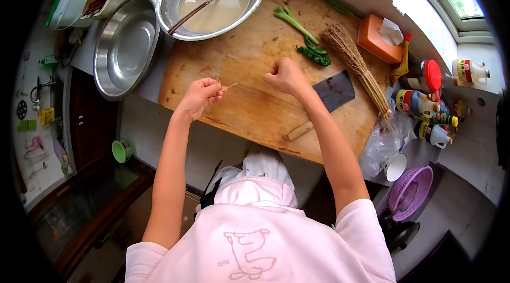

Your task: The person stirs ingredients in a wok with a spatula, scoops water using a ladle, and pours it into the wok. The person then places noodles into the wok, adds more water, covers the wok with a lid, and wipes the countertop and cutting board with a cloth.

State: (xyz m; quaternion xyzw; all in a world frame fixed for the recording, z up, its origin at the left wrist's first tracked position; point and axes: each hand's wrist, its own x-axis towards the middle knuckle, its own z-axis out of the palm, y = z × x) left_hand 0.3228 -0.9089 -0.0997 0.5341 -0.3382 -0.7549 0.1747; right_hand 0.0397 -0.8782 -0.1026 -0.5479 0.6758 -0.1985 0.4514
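Pinches strand [230, 86] with left hand [201, 96]; balls right hand [287, 77], can't tell contents. Risks nudging cleaver [336, 91] at its 4 o'clock by swinging outward.

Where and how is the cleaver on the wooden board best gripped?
Grip the wooden handle, from above at the board's near edge. The cleaver lies flat, its slim handle angled toward the person and its broad blade away, so fingers should stay off the metal. The right forearm crosses over it, so it probably needs to shift first.
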